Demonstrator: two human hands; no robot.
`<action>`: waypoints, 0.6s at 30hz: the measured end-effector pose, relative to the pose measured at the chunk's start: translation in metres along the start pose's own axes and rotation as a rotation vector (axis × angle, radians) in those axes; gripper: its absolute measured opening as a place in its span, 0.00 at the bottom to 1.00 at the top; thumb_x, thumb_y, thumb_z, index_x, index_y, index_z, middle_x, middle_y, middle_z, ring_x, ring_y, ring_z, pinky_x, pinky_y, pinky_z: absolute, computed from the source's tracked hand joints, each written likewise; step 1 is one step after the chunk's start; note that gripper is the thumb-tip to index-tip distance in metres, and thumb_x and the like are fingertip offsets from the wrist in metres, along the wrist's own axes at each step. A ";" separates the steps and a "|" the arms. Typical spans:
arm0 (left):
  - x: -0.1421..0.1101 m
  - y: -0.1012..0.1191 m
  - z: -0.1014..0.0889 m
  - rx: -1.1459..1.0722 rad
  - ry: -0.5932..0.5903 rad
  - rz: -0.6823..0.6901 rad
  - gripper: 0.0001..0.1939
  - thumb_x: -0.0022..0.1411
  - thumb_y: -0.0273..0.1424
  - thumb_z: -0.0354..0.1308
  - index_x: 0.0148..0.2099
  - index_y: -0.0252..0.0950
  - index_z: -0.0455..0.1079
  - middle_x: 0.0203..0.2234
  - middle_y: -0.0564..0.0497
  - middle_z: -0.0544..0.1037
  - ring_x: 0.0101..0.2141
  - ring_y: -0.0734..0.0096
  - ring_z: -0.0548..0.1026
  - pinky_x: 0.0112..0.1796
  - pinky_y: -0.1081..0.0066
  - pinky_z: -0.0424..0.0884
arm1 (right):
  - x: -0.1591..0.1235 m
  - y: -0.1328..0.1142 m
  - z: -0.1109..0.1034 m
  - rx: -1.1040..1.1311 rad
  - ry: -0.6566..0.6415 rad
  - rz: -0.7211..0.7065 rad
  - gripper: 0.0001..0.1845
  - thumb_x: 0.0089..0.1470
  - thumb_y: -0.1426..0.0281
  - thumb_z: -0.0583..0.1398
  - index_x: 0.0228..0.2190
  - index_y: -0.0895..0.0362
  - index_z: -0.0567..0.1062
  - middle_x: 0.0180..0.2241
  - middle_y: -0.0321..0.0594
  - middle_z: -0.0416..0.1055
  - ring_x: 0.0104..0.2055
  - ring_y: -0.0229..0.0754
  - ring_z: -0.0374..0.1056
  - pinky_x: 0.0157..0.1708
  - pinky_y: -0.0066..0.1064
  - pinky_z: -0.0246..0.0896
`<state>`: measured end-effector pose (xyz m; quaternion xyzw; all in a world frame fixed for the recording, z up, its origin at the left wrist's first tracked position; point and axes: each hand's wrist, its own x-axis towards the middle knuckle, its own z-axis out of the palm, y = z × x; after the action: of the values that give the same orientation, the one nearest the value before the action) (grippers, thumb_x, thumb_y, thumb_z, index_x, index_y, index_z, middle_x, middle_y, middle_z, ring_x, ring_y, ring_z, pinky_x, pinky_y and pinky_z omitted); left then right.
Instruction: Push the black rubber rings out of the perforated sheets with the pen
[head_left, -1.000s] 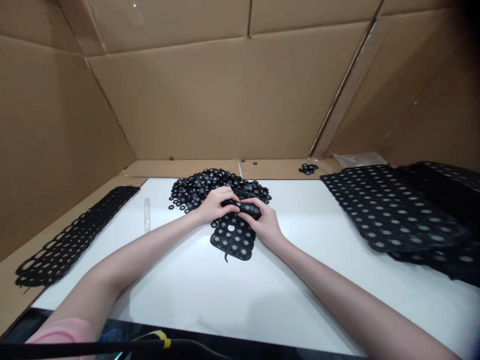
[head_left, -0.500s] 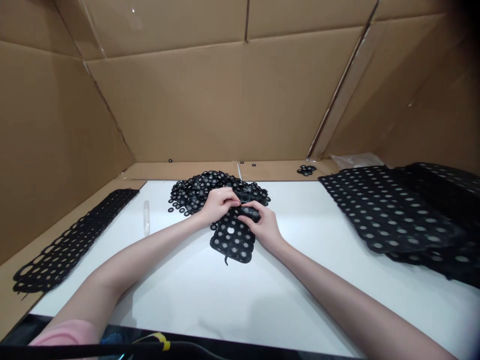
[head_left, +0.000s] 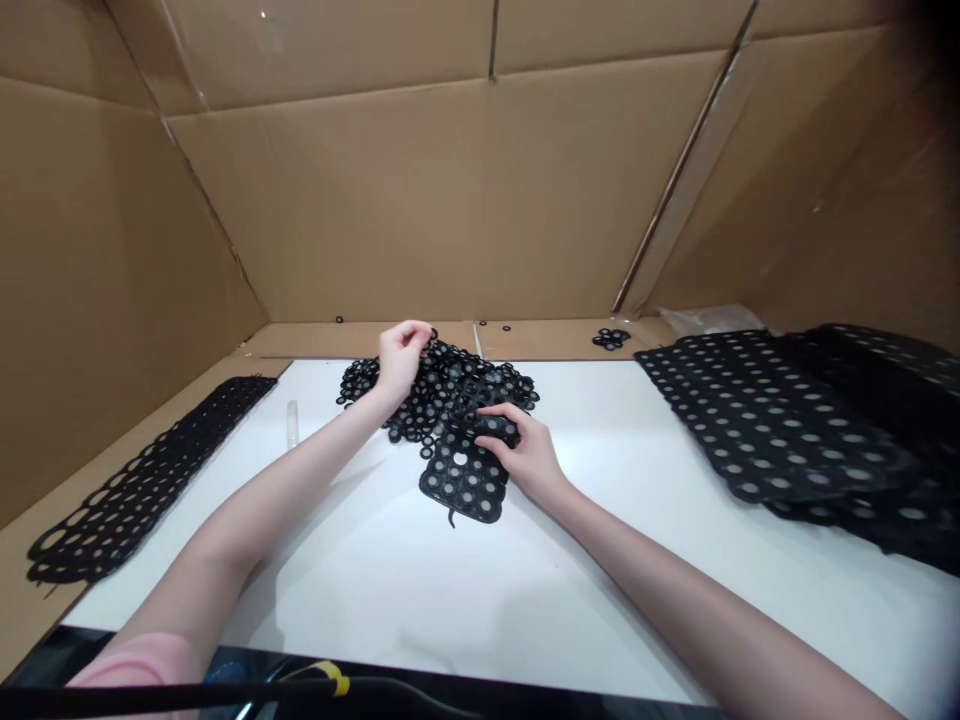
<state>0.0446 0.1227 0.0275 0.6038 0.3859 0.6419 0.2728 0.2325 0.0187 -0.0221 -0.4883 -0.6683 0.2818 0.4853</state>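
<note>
My left hand (head_left: 401,358) is raised over the left part of a pile of black rings (head_left: 442,385), thumb and fingertips pinching a small black ring (head_left: 433,334). My right hand (head_left: 531,452) grips the folded-back upper part of a black rubber sheet (head_left: 469,490) between thumb and fingers. Rows of round spots cover this sheet, one of them bright white, and a short tail sticks out at its lower edge. The sheet lies on the white board in front of the pile, and its upper end overlaps the rings there.
To the left lies a long black perforated strip (head_left: 150,480), with a clear tube (head_left: 292,425) beside it. Large dotted black sheets (head_left: 787,420) are stacked at right. A small ring cluster (head_left: 611,339) and a plastic bag (head_left: 709,320) lie at the back, before cardboard walls (head_left: 420,210).
My left hand has left the folded sheet, moving up and to the left over the pile with a small ring in its fingertips. My right hand has kept its place on the sheet.
</note>
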 end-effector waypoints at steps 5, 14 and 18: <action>0.014 -0.004 -0.021 0.308 0.005 0.178 0.05 0.57 0.29 0.58 0.30 0.34 0.74 0.26 0.51 0.77 0.29 0.70 0.73 0.34 0.71 0.67 | 0.000 0.000 -0.002 0.009 -0.014 0.007 0.14 0.46 0.67 0.63 0.38 0.53 0.74 0.41 0.39 0.76 0.43 0.48 0.71 0.45 0.39 0.63; 0.008 -0.024 -0.026 0.641 -0.228 0.538 0.08 0.63 0.28 0.54 0.34 0.35 0.74 0.30 0.50 0.71 0.31 0.72 0.71 0.35 0.72 0.67 | 0.000 -0.002 -0.003 0.017 -0.034 0.019 0.14 0.46 0.66 0.62 0.38 0.53 0.73 0.41 0.39 0.76 0.43 0.48 0.71 0.43 0.39 0.64; 0.014 -0.023 -0.029 0.690 -0.314 0.540 0.10 0.63 0.27 0.53 0.33 0.35 0.75 0.33 0.49 0.70 0.32 0.72 0.69 0.35 0.72 0.67 | 0.000 -0.001 -0.003 0.014 -0.038 0.006 0.13 0.47 0.66 0.62 0.38 0.53 0.73 0.40 0.39 0.75 0.43 0.48 0.70 0.43 0.39 0.63</action>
<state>0.0118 0.1419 0.0168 0.8279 0.3599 0.4250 -0.0657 0.2346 0.0185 -0.0206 -0.4816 -0.6738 0.2972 0.4751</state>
